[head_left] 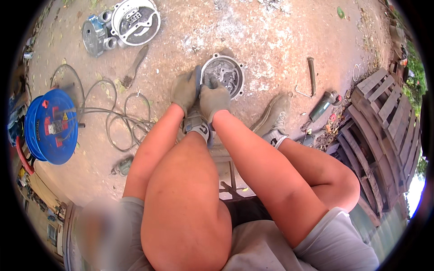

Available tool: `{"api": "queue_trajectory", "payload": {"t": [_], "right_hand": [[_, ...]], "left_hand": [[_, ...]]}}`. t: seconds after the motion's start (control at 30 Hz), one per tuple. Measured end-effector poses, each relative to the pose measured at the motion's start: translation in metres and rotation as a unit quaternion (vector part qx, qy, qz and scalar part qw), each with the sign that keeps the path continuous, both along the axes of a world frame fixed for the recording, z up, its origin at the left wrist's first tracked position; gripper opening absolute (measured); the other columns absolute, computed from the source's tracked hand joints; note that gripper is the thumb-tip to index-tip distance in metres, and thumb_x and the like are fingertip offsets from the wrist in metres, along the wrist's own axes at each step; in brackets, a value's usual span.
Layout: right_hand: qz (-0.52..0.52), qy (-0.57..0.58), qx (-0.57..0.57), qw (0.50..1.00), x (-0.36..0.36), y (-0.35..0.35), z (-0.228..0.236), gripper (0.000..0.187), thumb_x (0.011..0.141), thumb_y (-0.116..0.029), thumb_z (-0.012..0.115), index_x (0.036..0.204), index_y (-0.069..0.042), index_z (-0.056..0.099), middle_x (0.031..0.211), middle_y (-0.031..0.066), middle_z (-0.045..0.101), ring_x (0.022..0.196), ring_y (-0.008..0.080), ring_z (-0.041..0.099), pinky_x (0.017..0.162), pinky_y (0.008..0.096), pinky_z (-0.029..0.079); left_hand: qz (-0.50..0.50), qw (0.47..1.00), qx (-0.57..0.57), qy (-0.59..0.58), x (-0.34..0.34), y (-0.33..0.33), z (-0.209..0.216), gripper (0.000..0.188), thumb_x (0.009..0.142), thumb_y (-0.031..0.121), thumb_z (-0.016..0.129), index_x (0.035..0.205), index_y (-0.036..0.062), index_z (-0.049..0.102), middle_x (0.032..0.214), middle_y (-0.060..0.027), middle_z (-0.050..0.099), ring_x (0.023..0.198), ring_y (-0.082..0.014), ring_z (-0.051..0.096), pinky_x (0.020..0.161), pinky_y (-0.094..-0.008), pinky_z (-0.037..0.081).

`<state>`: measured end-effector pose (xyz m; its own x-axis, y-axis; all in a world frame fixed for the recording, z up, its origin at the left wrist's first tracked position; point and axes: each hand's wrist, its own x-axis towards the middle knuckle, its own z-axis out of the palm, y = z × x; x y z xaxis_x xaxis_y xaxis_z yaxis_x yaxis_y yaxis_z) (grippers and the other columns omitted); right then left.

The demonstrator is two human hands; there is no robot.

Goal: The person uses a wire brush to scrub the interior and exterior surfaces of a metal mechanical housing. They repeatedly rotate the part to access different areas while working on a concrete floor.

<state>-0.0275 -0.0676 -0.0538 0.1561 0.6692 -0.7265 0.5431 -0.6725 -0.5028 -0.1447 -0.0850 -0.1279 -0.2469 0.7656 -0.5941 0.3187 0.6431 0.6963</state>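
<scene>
Pallets (382,122) of weathered wood lie stacked at the right edge of a bare dirt yard, the largest things in sight around a seated person in shorts and grey work gloves. At the far left stands a blue cable reel (49,126), its grey cable (115,117) looped loosely over the ground. Near the top left sit a round metal housing cover (135,20) and a cast pump-like body (96,35), well apart from the work. An angle grinder (323,106) lies to the right beside a bent steel rod (311,74).

Between the person's feet rests a round cast-metal housing (224,74), open side up, its inside dark with grime. The left hand (186,89) is curled at the housing's left rim and appears to grip a thin dark flat piece standing on edge there; what that piece is cannot be told. The right hand (214,100) is closed, fingers bent down just inside the near rim, though whether it holds anything is hidden by the glove.

Judging by the dirt inside, the work on the housing looks under way rather than finished.
</scene>
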Motion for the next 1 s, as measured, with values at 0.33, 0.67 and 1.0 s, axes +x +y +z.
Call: {"api": "queue_trajectory", "payload": {"t": [0.33, 0.67, 1.0], "right_hand": [[0.195, -0.063, 0.115, 0.972, 0.031, -0.013, -0.037, 0.051, 0.1, -0.024, 0.057, 0.144, -0.002, 0.07, 0.142, 0.0286, 0.071, 0.128, 0.0402, 0.071, 0.113, 0.0431, 0.054], [0.277, -0.068, 0.021, 0.958, 0.025, 0.021, -0.032, 0.05, 0.1, -0.019, 0.055, 0.147, -0.006, 0.069, 0.136, 0.0231, 0.076, 0.131, 0.037, 0.07, 0.11, 0.0424, 0.056], [0.214, 0.02, -0.01, 0.976, 0.032, 0.011, -0.022, 0.051, 0.101, -0.023, 0.058, 0.146, -0.002, 0.07, 0.141, 0.0264, 0.072, 0.131, 0.0367, 0.071, 0.111, 0.0418, 0.054]], "left_hand": [[0.006, 0.997, 0.072, 0.028, 0.004, -0.005, -0.02, 0.06, 0.112, 0.052, 0.047, 0.114, 0.0035, 0.081, 0.104, -0.0311, 0.076, 0.104, -0.0512, 0.07, 0.096, -0.057, 0.051], [-0.049, 0.996, 0.061, 0.047, -0.001, 0.001, -0.003, 0.059, 0.113, 0.051, 0.045, 0.109, 0.0048, 0.081, 0.104, -0.0295, 0.076, 0.102, -0.0504, 0.07, 0.094, -0.0581, 0.051], [-0.008, 0.996, 0.059, 0.067, 0.002, -0.004, -0.017, 0.062, 0.113, 0.054, 0.045, 0.106, 0.0034, 0.081, 0.105, -0.0295, 0.076, 0.102, -0.0497, 0.072, 0.093, -0.0591, 0.053]]}}
